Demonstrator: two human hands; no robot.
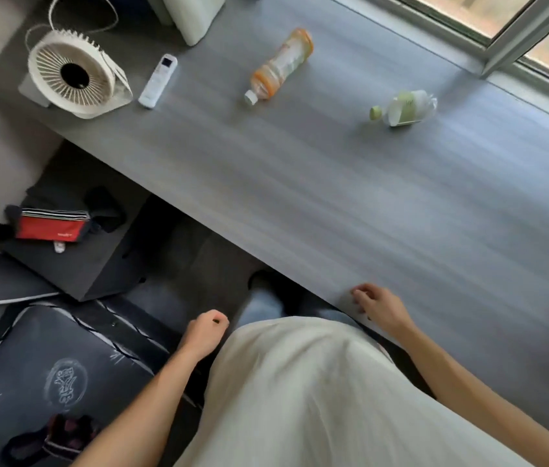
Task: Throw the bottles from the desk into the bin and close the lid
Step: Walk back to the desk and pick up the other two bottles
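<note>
Two empty plastic bottles lie on their sides on the grey desk (350, 203). The orange-labelled bottle (280, 67) with a white cap is at the far middle. The shorter green-capped bottle (404, 108) lies to its right, near the window. My left hand (204, 333) hangs loosely curled below the desk's front edge and holds nothing. My right hand (379, 303) rests on the desk's near edge with its fingers bent, also holding nothing. Both hands are far from the bottles. No bin is in view.
A white desk fan (76, 74) and a white remote control (158, 80) sit at the desk's far left, with a white object (192, 15) behind them. A low dark cabinet (64, 251) bearing a red pouch (52, 225) stands left below. A dark mattress (47, 375) lies at bottom left.
</note>
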